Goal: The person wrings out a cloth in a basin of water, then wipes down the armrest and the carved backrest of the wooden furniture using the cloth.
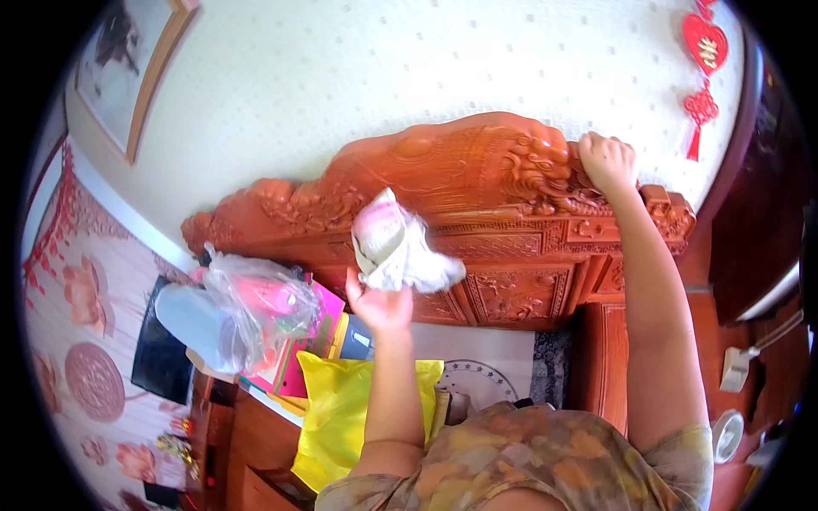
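My left hand [383,307] holds a white cloth [394,247] with a pink stripe, bunched up in front of a carved reddish-brown wooden backrest [477,170]. The palm faces up towards me, and the cloth hides part of the fingers. Farther right, my right hand [607,162] is closed over the top edge of the backrest, beside a carved animal head. Its fingertips are out of sight behind the wood.
At left, a clear plastic bag [264,298] with pink things lies on a pile with a magenta box [324,315]. A yellow bag [336,409] sits nearer me. A framed picture [128,68] and a red heart ornament [705,43] hang on the wall.
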Motion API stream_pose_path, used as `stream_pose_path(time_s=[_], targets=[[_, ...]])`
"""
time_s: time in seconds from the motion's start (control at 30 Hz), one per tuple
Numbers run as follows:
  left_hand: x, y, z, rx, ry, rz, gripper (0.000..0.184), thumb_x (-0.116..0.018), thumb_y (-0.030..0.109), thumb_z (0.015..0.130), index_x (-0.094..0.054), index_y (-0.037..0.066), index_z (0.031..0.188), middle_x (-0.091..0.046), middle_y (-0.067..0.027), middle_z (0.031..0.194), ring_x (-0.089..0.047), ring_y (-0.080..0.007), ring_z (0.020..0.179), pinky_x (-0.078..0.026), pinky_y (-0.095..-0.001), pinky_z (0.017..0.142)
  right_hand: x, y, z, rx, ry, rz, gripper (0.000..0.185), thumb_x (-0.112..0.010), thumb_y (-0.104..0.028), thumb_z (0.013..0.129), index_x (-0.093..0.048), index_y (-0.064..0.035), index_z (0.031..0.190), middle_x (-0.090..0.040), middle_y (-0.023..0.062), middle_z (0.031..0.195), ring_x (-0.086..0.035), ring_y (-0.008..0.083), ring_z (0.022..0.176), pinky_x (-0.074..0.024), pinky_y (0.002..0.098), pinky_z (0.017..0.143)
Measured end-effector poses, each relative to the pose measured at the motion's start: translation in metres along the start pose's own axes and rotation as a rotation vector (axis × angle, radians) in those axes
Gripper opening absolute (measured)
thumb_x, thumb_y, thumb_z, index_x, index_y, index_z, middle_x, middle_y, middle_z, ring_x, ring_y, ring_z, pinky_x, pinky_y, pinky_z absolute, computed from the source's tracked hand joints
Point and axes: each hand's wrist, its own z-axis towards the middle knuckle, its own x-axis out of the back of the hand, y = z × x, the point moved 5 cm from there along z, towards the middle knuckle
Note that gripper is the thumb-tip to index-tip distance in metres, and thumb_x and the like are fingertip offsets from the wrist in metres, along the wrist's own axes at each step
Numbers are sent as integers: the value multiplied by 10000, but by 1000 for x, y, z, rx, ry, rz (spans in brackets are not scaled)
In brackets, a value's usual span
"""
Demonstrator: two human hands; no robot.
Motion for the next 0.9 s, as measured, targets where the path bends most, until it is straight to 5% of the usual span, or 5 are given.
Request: stream_pose_path(time_s=[0.13, 0.3, 0.57, 0.77, 0.9], targets=[[-31, -47, 65, -62, -742, -333, 383, -529, 355, 787, -502, 108, 1079, -549, -61, 976, -515, -218, 869, -421, -355, 758, 1, -3, -4, 48, -5, -88, 345, -318, -257, 803, -574, -71, 666, -597, 91, 635, -596, 245, 612, -460, 376, 583], [-35, -68, 27, 127, 50, 100, 261, -500, 356, 787, -532, 110, 870, -558, -71, 828, -521, -218, 780, -432, -360, 725, 2, -7, -3, 96, -45, -200, 311, -335, -234, 803, -587, -84, 700, -610, 111, 688, -591, 272, 655, -458, 381, 637], [-22, -28, 66, 207, -265, -676, 236, -498, 328, 740, -458, 97, 775, -458, -16, 756, -445, -140, 698, -404, -288, 642, 2, -4, -1, -79, -118, -56, 375, -289, -273, 815, -609, -87, 754, -609, 164, 751, -578, 300, 756, -418, 392, 761], [-76, -63, 59, -845, -380, 1767, 513, -480, 382, 799, -342, 82, 1192, -253, -137, 1258, -188, -289, 1164, -198, -529, 875, 14, -11, -5, -56, -38, -51, 344, -310, -258, 805, -586, -78, 705, -597, 172, 706, -572, 328, 704, -439, 412, 708], [-25, -103, 67, -1169, -495, 2178, 626, -518, 509, 743, -374, 203, 1270, -174, -110, 1391, -72, -345, 1288, 20, -531, 996, 10, -8, -3, -56, -20, -63, 328, -325, -259, 803, -563, -83, 662, -593, 160, 675, -573, 318, 679, -441, 414, 671]])
